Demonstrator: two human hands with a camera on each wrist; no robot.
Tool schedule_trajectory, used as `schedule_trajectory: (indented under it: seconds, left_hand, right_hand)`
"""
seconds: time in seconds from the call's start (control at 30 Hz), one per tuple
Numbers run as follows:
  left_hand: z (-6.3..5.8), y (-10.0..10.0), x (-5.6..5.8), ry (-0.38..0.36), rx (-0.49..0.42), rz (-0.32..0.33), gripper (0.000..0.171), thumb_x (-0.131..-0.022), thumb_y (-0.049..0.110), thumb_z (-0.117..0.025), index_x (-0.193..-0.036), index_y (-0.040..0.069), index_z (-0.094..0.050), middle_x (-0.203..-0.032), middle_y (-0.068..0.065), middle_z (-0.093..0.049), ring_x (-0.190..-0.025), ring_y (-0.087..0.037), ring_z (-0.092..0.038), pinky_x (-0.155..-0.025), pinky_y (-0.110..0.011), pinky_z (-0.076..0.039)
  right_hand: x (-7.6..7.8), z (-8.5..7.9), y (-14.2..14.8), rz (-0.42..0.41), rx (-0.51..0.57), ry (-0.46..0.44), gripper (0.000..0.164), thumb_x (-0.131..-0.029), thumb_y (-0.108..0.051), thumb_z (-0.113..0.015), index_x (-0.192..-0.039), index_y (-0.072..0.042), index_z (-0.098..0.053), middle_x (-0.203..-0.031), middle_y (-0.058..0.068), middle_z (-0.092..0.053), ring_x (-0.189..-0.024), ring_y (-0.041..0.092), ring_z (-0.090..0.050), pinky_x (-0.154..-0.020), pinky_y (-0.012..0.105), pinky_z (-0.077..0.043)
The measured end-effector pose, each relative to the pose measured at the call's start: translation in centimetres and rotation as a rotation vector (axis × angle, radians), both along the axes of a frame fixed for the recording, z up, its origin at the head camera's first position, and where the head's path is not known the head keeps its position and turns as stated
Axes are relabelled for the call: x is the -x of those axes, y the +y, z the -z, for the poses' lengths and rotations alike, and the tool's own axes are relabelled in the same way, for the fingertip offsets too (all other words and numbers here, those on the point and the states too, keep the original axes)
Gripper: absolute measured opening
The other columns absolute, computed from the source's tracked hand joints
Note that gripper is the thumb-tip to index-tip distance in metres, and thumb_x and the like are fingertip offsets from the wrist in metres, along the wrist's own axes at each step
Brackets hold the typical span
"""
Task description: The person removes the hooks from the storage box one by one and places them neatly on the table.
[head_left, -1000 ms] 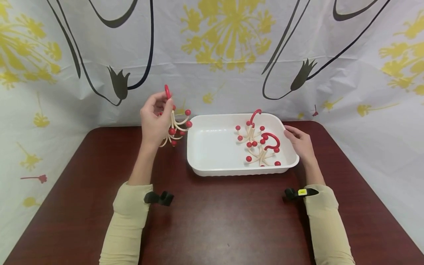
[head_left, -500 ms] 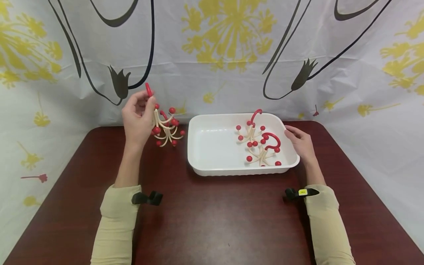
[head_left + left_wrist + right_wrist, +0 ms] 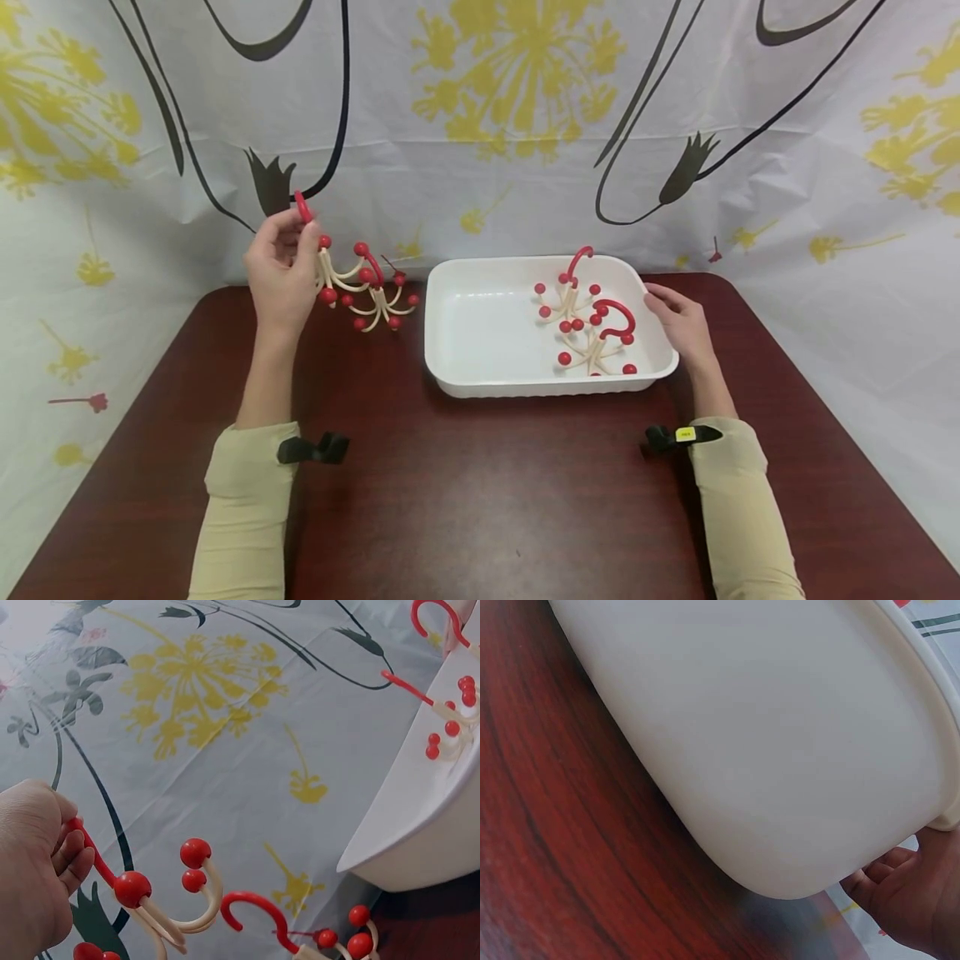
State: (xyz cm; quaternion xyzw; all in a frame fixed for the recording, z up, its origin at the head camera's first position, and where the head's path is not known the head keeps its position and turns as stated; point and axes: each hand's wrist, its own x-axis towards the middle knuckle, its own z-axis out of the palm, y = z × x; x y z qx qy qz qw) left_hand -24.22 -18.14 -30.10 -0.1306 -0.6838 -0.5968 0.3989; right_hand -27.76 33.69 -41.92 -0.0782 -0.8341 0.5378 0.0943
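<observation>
In the head view my left hand (image 3: pixel 279 271) pinches the red hook of a multi-arm hanging hook (image 3: pixel 325 268), whose cream arms end in red balls. It hangs over the left side of the table. Just right of it, a second hanging hook (image 3: pixel 381 310) of the same kind stands on the table, partly overlapped by the held one. Two more hanging hooks, one farther back (image 3: pixel 568 307) and one nearer (image 3: pixel 594 357), sit in the right half of a white tray (image 3: pixel 525 389). My right hand (image 3: pixel 681 325) grips the tray's right end, thumb at the rim and fingers below it.
The dark red-brown table (image 3: pixel 487 492) runs back to a patterned white cloth (image 3: pixel 465 183) behind it. Similar cloth hangs at both sides. The tray's left half shows bare white floor. A black wrist mount (image 3: pixel 313 448) sits on each sleeve.
My left hand has moved left with the hanging hook, away from the tray. The hanging hook standing on the table has come into fuller view. My right hand and the tray stay put.
</observation>
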Motion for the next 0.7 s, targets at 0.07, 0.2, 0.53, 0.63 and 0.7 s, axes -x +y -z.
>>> schedule_trajectory:
  seconds: [0.07,0.2,0.53,0.63,0.7]
  left_hand:
    - [0.2,-0.4,0.0,-0.011,-0.002,-0.012,0.023,-0.097,0.001,-0.063,-0.114,-0.014,-0.063,-0.094,-0.009,-0.064,-0.080,-0.016,-0.059,-0.067,-0.019,-0.045]
    - [0.7,-1.2,0.2,-0.033,-0.016,-0.036,0.023,-0.097,0.000,-0.063,-0.115,-0.015,-0.063,-0.094,-0.006,-0.065,-0.080,-0.016,-0.059,-0.070,-0.020,-0.046]
    - [0.9,-1.7,-0.7,-0.106,0.017,-0.130,0.022,-0.098,-0.005,-0.059,-0.114,-0.019,-0.061,-0.095,-0.006,-0.062,-0.078,-0.007,-0.055,-0.071,-0.018,-0.044]
    - [2.2,-2.7,0.3,-0.133,0.009,-0.144,0.023,-0.098,-0.001,-0.060,-0.115,-0.016,-0.063,-0.096,0.001,-0.062,-0.079,-0.006,-0.056,-0.073,-0.018,-0.045]
    - [3.0,-3.4,0.9,-0.147,0.013,-0.157,0.024,-0.099,0.002,-0.061,-0.115,-0.014,-0.064,-0.096,0.001,-0.063,-0.079,-0.005,-0.057,-0.073,-0.018,-0.046]
  right_hand:
    - [0.0,0.0,0.0,0.002,0.001,-0.003,0.054,-0.100,-0.044,-0.060,-0.143,-0.009,-0.058,-0.115,0.012,-0.060,-0.092,0.013,-0.059,-0.070,0.015,-0.051]
    - [0.2,0.1,0.0,0.003,0.006,-0.001,0.054,-0.100,-0.043,-0.060,-0.142,-0.010,-0.058,-0.115,0.014,-0.060,-0.092,0.015,-0.060,-0.070,0.017,-0.052]
    - [0.1,-0.2,0.0,-0.013,0.020,0.030,0.049,-0.102,-0.031,-0.061,-0.141,-0.002,-0.057,-0.106,0.012,-0.061,-0.086,0.011,-0.061,-0.067,0.017,-0.052]
    - [-0.8,-1.5,-0.8,-0.020,0.023,0.023,0.048,-0.102,-0.027,-0.061,-0.140,0.001,-0.056,-0.106,0.015,-0.060,-0.085,0.013,-0.061,-0.066,0.018,-0.053]
    - [-1.2,-2.0,-1.2,-0.023,0.023,0.018,0.048,-0.102,-0.026,-0.061,-0.140,0.002,-0.056,-0.105,0.015,-0.060,-0.084,0.013,-0.061,-0.066,0.019,-0.053]
